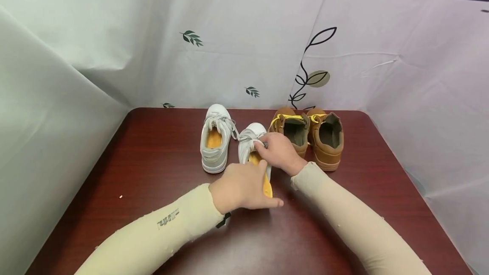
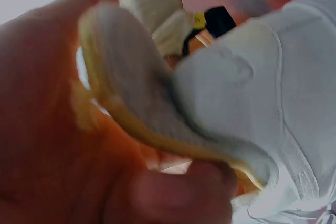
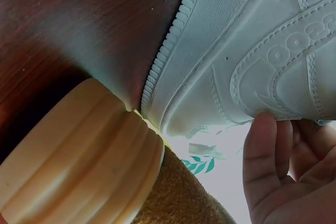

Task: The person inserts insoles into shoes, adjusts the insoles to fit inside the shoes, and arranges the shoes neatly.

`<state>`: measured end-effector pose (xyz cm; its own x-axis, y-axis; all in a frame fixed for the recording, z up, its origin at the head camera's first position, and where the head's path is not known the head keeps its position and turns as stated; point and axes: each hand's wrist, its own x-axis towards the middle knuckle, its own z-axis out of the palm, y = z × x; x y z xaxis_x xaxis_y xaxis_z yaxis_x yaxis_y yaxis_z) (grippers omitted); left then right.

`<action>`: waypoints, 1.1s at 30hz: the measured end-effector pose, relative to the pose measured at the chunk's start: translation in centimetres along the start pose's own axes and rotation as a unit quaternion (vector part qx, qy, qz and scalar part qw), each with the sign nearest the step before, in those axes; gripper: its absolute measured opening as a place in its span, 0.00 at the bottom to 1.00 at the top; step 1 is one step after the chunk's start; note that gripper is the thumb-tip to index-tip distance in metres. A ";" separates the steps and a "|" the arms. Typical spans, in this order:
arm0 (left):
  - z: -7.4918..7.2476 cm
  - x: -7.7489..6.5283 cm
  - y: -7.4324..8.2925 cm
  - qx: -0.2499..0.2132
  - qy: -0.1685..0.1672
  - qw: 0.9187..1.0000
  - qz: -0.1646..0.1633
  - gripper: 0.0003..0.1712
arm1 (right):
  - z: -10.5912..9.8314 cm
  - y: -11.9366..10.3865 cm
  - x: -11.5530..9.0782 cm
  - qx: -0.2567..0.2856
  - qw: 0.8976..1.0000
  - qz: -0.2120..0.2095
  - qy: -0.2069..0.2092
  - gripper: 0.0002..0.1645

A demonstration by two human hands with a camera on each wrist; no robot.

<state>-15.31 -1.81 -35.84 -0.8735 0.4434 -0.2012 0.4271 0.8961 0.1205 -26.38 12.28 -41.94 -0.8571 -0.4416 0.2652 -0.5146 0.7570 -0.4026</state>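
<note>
A white lace-up shoe (image 1: 250, 133), toe away from me, is between my hands. My right hand (image 1: 280, 152) grips it by the tongue and upper edge of the opening; in the right wrist view fingertips (image 3: 265, 129) meet its top edge. An orange-yellow insole (image 1: 267, 186) sticks out over the heel, its front part inside the shoe. My left hand (image 1: 244, 186) lies along the insole with thumb and forefinger spread. In the left wrist view the insole (image 2: 131, 72) bends upward, grey underside showing, and a finger presses its yellow side.
Another white shoe (image 1: 215, 139) with an orange insole stands to the left. Two brown shoes (image 1: 290, 133) with yellow laces stand at the right, the nearer one close beside my right hand. A white curtain (image 1: 237, 54) hangs behind the dark red table (image 1: 160, 152).
</note>
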 end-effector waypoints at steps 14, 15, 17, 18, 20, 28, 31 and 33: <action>0.4 -2.3 -1.1 -0.047 0.177 0.977 0.107 0.09 | 0.2 -0.1 0.0 -0.010 1.000 -0.003 0.004 0.21; 0.4 -2.4 -1.2 -0.049 0.193 0.973 0.115 0.09 | 0.2 -0.1 0.0 -0.009 1.000 -0.004 0.005 0.21; 0.5 -2.3 -1.4 -0.054 0.215 0.967 0.121 0.10 | 0.2 -0.1 0.0 -0.010 1.000 -0.005 0.008 0.21; 0.6 -2.3 -1.5 -0.056 0.223 0.965 0.123 0.10 | 0.2 -0.2 0.0 -0.009 1.000 -0.005 0.008 0.21; 0.7 -2.0 -1.6 -0.065 0.229 0.963 0.122 0.11 | 0.2 -0.2 0.0 -0.011 1.000 -0.005 0.009 0.22; 1.5 -0.4 -2.6 -0.095 0.237 0.961 0.109 0.10 | 0.3 -0.1 -0.1 -0.015 1.000 -0.008 0.017 0.23; 1.9 0.3 -2.9 -0.101 0.239 0.961 0.100 0.09 | 0.3 -0.1 -0.1 -0.013 1.000 -0.010 0.019 0.24; 2.1 0.6 -3.1 -0.098 0.243 0.960 0.097 0.09 | 0.4 -0.1 -0.1 -0.014 1.000 -0.012 0.019 0.25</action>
<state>-16.66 -4.23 -38.42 -0.8080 0.4983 0.3143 0.5825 0.7555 0.2998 -26.25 12.08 -42.25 -0.8425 -0.4414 0.3086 -0.5339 0.7600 -0.3705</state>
